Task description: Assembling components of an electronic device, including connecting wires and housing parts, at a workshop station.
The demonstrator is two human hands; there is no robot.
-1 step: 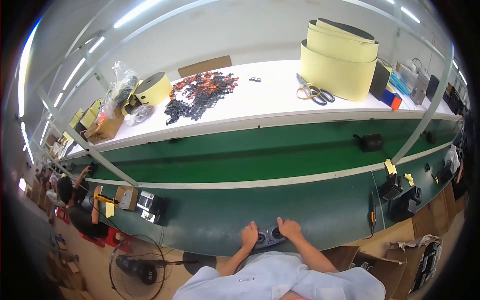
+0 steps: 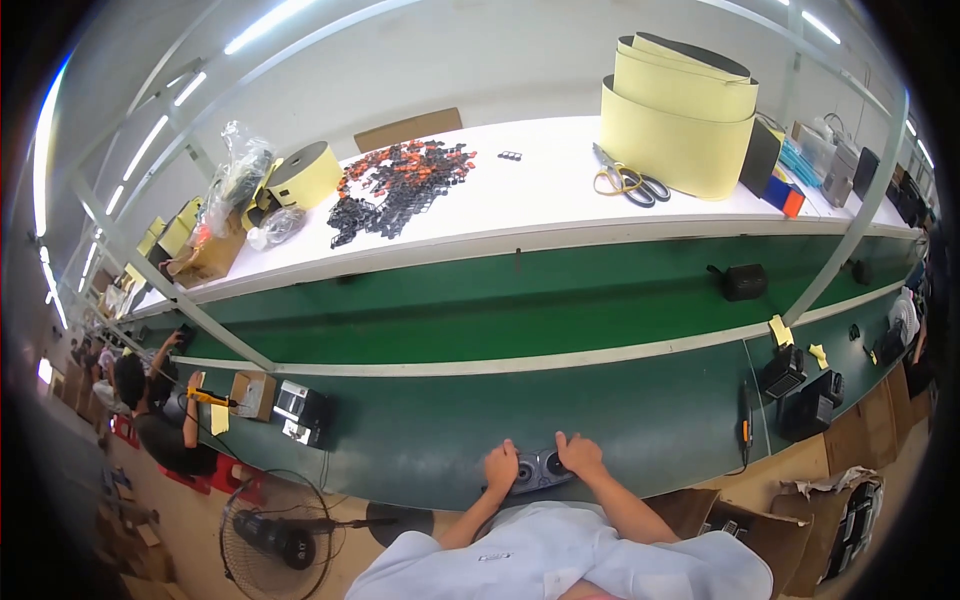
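A dark grey panel (image 2: 540, 471) with two round openings, like a speaker housing, lies at the front edge of the green bench (image 2: 430, 420), close to my body. My left hand (image 2: 501, 466) grips its left end, fingers curled and thumb pointing away from me. My right hand (image 2: 579, 455) holds the right end in the same way. Both hands partly cover the panel's ends. To the left, a black and silver box-shaped device (image 2: 303, 413) stands on the bench. A screwdriver with an orange and black handle (image 2: 746, 432) lies to the right.
A standing fan (image 2: 275, 538) is at lower left, near a co-worker (image 2: 165, 415) with a yellow power tool (image 2: 208, 397). Black speakers (image 2: 810, 408) stand at right. The white shelf (image 2: 540, 190) holds black and orange parts (image 2: 400, 190), scissors (image 2: 632, 184) and a yellow roll (image 2: 675, 130). Open cartons (image 2: 780, 540) sit below right.
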